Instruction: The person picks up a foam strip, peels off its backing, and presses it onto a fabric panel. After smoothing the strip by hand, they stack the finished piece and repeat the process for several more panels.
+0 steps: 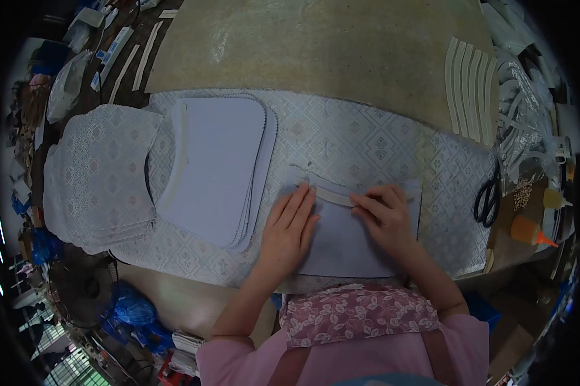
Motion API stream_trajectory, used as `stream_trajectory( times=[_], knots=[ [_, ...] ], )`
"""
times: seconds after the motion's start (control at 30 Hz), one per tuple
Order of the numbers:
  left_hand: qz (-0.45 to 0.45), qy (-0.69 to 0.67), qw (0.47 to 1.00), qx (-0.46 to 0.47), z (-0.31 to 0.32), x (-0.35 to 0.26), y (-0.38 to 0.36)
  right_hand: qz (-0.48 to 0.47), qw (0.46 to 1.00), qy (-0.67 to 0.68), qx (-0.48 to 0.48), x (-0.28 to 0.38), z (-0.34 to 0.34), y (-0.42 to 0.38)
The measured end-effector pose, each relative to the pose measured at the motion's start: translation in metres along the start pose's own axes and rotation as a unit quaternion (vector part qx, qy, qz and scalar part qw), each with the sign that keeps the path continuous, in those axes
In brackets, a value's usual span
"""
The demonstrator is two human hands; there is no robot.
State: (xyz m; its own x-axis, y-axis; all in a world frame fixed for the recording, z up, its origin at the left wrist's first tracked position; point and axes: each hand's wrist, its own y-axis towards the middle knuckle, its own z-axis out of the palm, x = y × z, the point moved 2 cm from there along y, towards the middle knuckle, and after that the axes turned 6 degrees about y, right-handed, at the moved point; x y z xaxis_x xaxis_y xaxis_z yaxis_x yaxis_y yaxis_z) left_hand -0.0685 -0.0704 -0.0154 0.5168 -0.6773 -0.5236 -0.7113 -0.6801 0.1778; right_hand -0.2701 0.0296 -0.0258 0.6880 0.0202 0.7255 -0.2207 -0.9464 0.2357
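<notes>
My left hand (289,225) lies flat, fingers together, on a pale lilac cut fabric panel (345,244) on the patterned cloth. My right hand (383,215) presses its fingertips on a narrow curved cream strip (332,194) that runs along the panel's upper edge. Both hands rest on the panel, a short gap between them. Neither hand grips anything.
A stack of lilac panels (219,167) lies left of my hands, and a pile of patterned white pieces (97,180) lies further left. Curved cream strips (470,93) lie at the back right. Black scissors (488,196) and an orange glue bottle (528,231) sit at the right.
</notes>
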Motion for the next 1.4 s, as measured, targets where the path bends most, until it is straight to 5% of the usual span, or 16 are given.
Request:
stream_trajectory(
  times=[1.07, 1.4],
  knots=[
    [0.007, 0.107, 0.994, 0.038, 0.006, -0.010, 0.002, -0.054, 0.997, -0.034, -0.038, -0.003, 0.002, -0.004],
    [0.002, 0.149, 0.988, 0.048, 0.010, -0.016, 0.001, 0.041, 0.995, -0.094, 0.015, 0.006, -0.023, -0.064]
  ],
)
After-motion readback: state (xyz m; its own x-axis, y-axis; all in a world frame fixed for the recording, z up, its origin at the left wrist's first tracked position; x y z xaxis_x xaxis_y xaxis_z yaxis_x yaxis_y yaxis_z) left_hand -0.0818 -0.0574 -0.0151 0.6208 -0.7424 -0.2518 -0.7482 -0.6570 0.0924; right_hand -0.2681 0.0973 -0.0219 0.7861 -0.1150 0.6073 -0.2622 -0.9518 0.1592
